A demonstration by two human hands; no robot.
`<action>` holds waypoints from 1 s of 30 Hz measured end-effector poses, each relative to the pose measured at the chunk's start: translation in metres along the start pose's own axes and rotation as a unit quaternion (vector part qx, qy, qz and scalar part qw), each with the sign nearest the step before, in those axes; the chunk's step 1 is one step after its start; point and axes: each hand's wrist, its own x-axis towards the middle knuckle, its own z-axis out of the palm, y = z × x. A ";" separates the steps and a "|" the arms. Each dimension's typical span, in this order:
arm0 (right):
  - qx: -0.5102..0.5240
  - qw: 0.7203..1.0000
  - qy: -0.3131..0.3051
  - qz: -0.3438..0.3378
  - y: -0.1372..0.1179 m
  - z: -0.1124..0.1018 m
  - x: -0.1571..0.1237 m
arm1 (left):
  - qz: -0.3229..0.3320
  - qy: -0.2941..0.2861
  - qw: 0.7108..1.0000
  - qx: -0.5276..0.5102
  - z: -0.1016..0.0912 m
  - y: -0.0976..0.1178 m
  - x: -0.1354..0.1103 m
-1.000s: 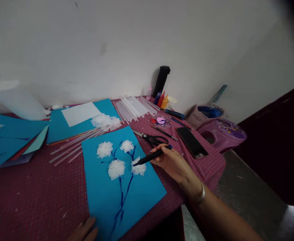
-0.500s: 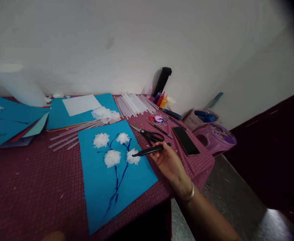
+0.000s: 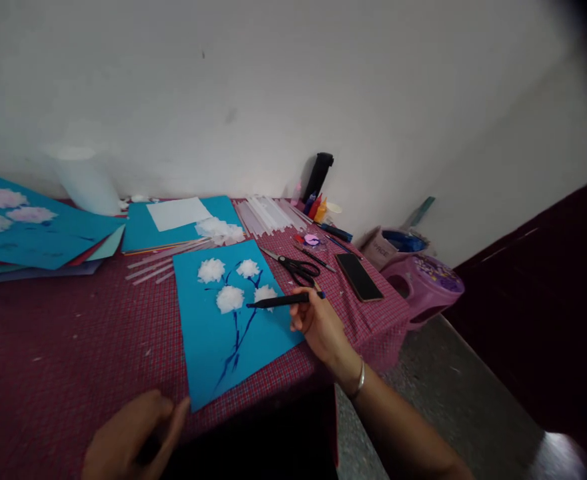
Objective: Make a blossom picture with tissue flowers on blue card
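- The right hand (image 3: pixel 321 327) has its thumb and fingers closed around a dark pen (image 3: pixel 281 301), whose blue tip points left over the sheet; whether the tip touches the paper cannot be told.
- The left hand (image 3: pixel 128 433), blurred, has its thumb spread away from half-curled fingers, with nothing seen in its grasp; one fingertip is just beside the sheet's near corner.
- The blue sheet (image 3: pixel 206 353) lies on the checked cloth (image 3: pixel 98 333) between the hands, bearing painted dark-blue stems and four white paper flowers (image 3: pixel 230 300); the pen crosses the lower right one.
- Beyond the right hand lie black-handled scissors (image 3: pixel 298 268) and a phone (image 3: pixel 358 277), near a clear plastic piece holding pink paint (image 3: pixel 312 239).
- Behind these stand small bottles: a dark blue bottle (image 3: pixel 309 202), a red bottle (image 3: pixel 315 207) and a yellow-orange bottle (image 3: pixel 321 211), their fill hidden, next to a pale cup (image 3: pixel 334 208) whose contents are too small to tell.
- Past the table's right edge, an open carton (image 3: pixel 375 249) marked "SPACE" holds something blue and shiny (image 3: pixel 403 241).
- Beside the carton is a pink plastic stool (image 3: pixel 423 297) with a speckled top.
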 end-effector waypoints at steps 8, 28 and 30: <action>-0.061 0.997 0.013 -0.050 0.026 0.007 -0.012 | 0.104 -0.025 0.989 0.106 0.004 -0.015 0.003; -0.303 0.939 -0.112 -0.119 0.023 0.013 -0.027 | 0.170 -0.011 0.979 0.114 -0.003 0.016 0.026; -0.317 0.930 -0.131 -0.132 0.022 0.014 -0.027 | 0.173 -0.014 0.978 0.117 -0.002 0.016 0.025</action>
